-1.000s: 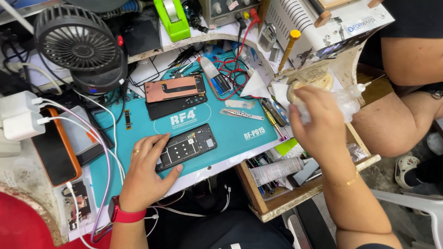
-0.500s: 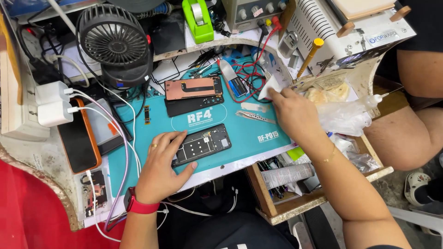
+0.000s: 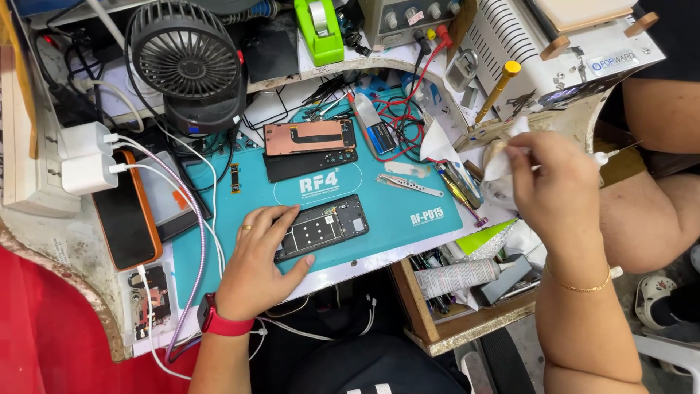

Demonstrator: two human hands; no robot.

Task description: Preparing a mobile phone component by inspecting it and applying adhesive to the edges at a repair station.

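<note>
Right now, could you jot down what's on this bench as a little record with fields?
Setting: cluttered repair bench with a teal mat
Left hand: flat on the mat, steadying an opened phone
Right hand: raised off the mat's right edge, pinching a white tissue
Behind phone: copper-backed panel lying flat
Mat centre-right: tweezers
Back left: black fan
Far left: orange-cased phone, two white chargers
Drawer at right: grey tube

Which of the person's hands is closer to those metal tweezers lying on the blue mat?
About even, perhaps the right. The right hand is off the mat beyond the tweezers; the left hand rests on the opened phone.
</note>
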